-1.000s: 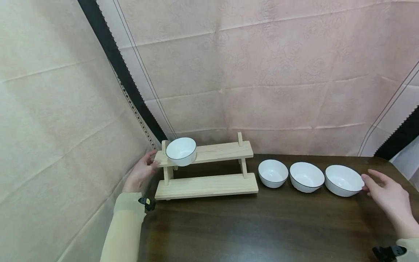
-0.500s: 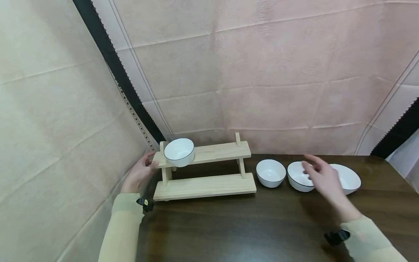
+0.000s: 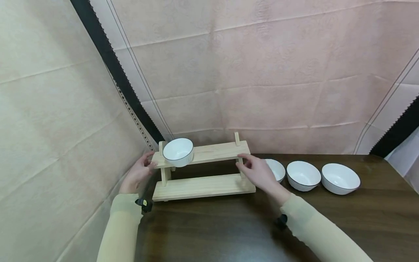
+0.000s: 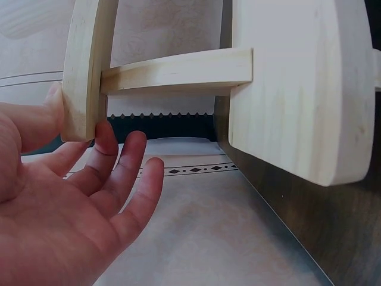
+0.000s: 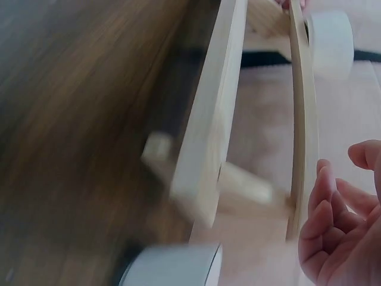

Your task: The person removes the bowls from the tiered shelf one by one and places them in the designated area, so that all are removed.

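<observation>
A two-tier wooden shelf rack (image 3: 204, 186) stands on the dark table. One white bowl (image 3: 178, 150) with a dark rim sits upright toward the left end of its upper board. My left hand (image 3: 137, 175) pinches that board's left end; the left wrist view has the thumb (image 4: 44, 113) on one face and fingers curled to the other. Close to the upper board's right end is my right hand (image 3: 260, 174), its fingers loosely bent. In the right wrist view this hand (image 5: 348, 229) holds nothing, and the board (image 5: 303, 137) passes beside its fingertips.
Right of the rack, three more white bowls stand in a row: the nearest bowl (image 3: 276, 168) partly behind my right hand, a middle bowl (image 3: 303, 175) and a far-right bowl (image 3: 340, 177). Pale cloth walls (image 3: 278, 91) rise behind and at the left of the table (image 3: 209, 229).
My right hand has left the far-right bowl and swung left over the bowls to the rack's right end. The left hand stays at the rack's left end. The bowls have kept their places.
</observation>
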Demonstrator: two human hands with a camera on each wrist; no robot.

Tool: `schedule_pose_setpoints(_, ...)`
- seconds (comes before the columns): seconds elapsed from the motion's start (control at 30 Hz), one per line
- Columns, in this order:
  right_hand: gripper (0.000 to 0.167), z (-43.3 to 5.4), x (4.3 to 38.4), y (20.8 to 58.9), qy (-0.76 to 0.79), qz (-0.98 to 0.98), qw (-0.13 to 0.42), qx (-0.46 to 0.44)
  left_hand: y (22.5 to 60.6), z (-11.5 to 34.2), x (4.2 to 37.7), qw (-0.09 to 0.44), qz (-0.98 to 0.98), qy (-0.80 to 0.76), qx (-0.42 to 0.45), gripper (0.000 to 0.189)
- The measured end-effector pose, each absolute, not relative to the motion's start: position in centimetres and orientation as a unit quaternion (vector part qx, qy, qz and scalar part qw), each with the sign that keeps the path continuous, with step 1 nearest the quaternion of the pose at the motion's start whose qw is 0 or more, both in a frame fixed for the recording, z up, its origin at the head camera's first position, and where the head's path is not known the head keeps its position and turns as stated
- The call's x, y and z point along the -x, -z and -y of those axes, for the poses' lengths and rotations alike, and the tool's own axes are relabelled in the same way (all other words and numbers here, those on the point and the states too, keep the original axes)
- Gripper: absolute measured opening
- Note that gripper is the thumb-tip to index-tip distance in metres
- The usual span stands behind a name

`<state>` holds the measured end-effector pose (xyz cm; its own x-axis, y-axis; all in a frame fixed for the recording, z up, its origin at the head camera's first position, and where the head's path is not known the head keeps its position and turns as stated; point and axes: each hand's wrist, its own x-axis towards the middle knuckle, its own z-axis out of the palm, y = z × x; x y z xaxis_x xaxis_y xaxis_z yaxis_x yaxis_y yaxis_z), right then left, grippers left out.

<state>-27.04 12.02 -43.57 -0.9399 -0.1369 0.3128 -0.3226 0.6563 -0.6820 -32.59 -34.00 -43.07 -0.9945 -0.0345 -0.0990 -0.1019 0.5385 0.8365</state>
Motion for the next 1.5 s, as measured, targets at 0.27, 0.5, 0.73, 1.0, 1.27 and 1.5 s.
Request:
schedule_pose_setpoints(0.27,0.044,-6.5,27.9,41.5,-0.399,0.899,0.094,-0.150,43.1,33.9,32.7,0.038,-0.874,-0.483,0.041,0.063)
schedule_pose_setpoints(0.5,0.044,-2.5,29.0,39.2,-0.406,0.896,0.074,-0.164,42.9,33.9,32.6,0.037,-0.868,-0.493,0.044,0.063)
schedule_pose_setpoints(0.73,0.047,-0.2,29.8,38.1,-0.416,0.893,0.066,-0.161,42.8,33.7,32.4,0.045,-0.873,-0.484,0.044,0.064)
schedule_pose_setpoints(1.0,0.054,1.4,31.1,38.3,-0.476,0.866,0.030,-0.152,42.8,34.1,32.5,0.042,-0.872,-0.486,0.041,0.063)
schedule_pose_setpoints(1.27,0.063,3.0,31.4,38.3,-0.528,0.836,-0.010,-0.146,42.8,34.4,32.5,0.036,-0.879,-0.474,0.037,0.061)
schedule_pose_setpoints(1.5,0.064,3.9,31.1,38.2,-0.574,0.809,-0.051,-0.118,42.9,34.1,32.6,0.044,-0.874,-0.482,0.039,0.063)
